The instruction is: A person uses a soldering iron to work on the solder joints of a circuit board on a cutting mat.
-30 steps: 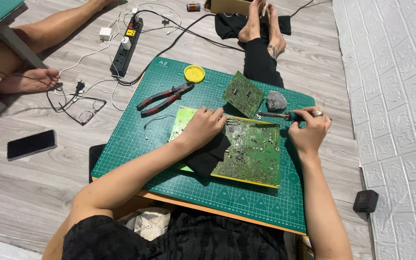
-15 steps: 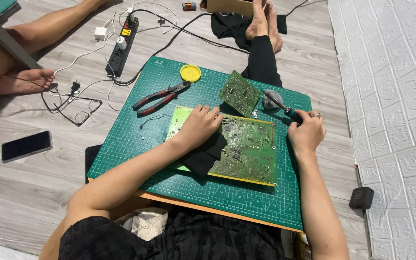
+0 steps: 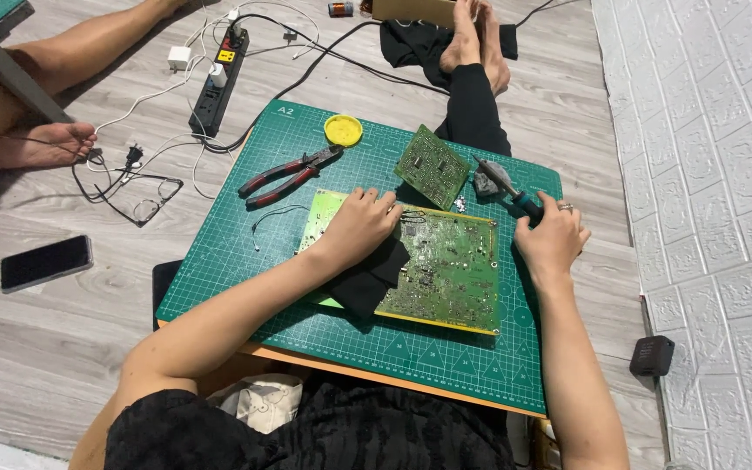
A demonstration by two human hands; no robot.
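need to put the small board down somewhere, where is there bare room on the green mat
Bare mat runs along the left edge of the cutting mat, below the pliers, and along the near edge in front of the large circuit board. The far right corner is crowded: small circuit board, soldering iron in the right hand. The left hand presses the large board.

1. The surface [image 3: 245, 261] is a green cutting mat on a low board above the wooden floor [image 3: 63, 348].
2. On it lie a large circuit board [image 3: 446, 274], a small circuit board [image 3: 433, 165], red-handled pliers [image 3: 289, 174], a yellow lid [image 3: 343, 130] and a black cloth [image 3: 367, 283].
3. On the floor lie a phone [image 3: 45, 263] and a power strip [image 3: 219, 83].
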